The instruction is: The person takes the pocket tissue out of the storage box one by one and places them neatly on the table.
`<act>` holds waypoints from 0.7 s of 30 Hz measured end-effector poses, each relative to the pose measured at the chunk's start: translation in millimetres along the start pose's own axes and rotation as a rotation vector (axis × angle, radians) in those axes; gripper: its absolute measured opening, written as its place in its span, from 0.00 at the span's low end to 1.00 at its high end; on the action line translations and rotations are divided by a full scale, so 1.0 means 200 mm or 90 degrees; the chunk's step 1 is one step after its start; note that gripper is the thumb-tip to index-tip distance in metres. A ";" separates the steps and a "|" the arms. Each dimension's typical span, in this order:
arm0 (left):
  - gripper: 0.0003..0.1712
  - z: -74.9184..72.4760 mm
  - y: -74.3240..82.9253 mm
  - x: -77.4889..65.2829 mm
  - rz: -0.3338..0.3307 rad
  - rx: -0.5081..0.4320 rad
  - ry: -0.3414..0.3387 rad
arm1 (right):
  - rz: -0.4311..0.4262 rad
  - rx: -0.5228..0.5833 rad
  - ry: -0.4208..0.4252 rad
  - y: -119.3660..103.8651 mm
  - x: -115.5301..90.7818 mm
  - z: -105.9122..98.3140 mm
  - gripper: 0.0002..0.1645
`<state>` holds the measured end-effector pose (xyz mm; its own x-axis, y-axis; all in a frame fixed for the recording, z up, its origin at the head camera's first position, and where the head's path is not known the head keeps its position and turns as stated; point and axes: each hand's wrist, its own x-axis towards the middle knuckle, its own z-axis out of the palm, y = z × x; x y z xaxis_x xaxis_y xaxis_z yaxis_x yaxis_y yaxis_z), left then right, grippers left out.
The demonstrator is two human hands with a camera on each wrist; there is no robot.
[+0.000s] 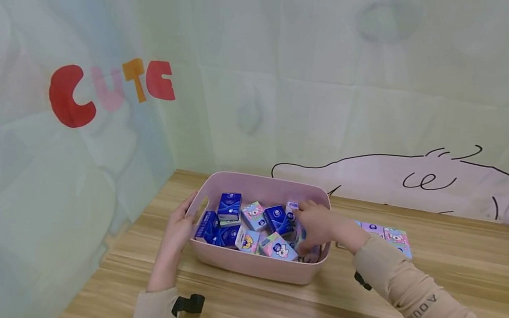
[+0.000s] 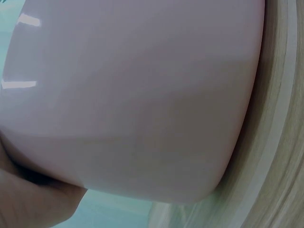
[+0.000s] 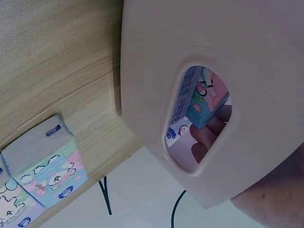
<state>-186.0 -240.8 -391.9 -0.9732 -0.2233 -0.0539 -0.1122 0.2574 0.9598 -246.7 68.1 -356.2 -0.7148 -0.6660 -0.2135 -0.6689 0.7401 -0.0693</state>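
A pink plastic basket (image 1: 254, 269) stands on the wooden table, holding several small tissue packs, some dark blue (image 1: 229, 206) and some pastel with cartoon prints (image 1: 278, 247). My left hand (image 1: 178, 230) grips the basket's left end by the handle cutout. At the opposite end, my right hand (image 1: 319, 225) reaches over the rim into the basket. Its fingers and thumb are around a pastel tissue pack (image 1: 300, 236), partly hidden by the hand. Through the handle hole in the right wrist view, fingertips (image 3: 204, 137) touch a colourful pack (image 3: 206, 97).
Pastel tissue packs (image 1: 396, 238) lie on the table (image 1: 452, 282) to the right of the basket, partly behind my right forearm. A printed cloth backdrop (image 1: 259, 104) rises behind the table and along its left side, with coloured letters on it.
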 end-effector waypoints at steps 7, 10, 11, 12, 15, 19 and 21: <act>0.30 0.00 0.00 0.00 -0.010 -0.001 -0.003 | -0.027 -0.029 0.019 0.00 -0.01 0.00 0.46; 0.30 0.00 0.00 0.00 -0.011 -0.013 -0.005 | -0.041 -0.020 0.039 0.00 -0.02 -0.01 0.44; 0.30 0.00 -0.01 0.00 -0.011 -0.019 -0.006 | -0.047 -0.016 0.048 0.00 -0.02 -0.01 0.44; 0.30 0.00 -0.01 0.00 -0.011 -0.021 -0.006 | -0.050 -0.010 0.057 0.00 -0.03 -0.01 0.43; 0.30 0.00 0.00 0.00 -0.011 -0.021 -0.006 | -0.056 0.012 0.077 0.00 -0.06 -0.04 0.43; 0.29 0.00 0.00 0.00 -0.012 -0.011 -0.004 | -0.056 0.070 0.088 0.02 -0.10 -0.06 0.44; 0.29 0.00 0.00 0.00 -0.011 -0.018 -0.005 | -0.059 0.104 0.097 0.03 -0.12 -0.07 0.45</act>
<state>-186.5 -241.5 -392.3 -0.9728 -0.2203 -0.0717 -0.1227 0.2274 0.9660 -236.5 88.3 -337.7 -0.6829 -0.7287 -0.0510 -0.6996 0.6725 -0.2414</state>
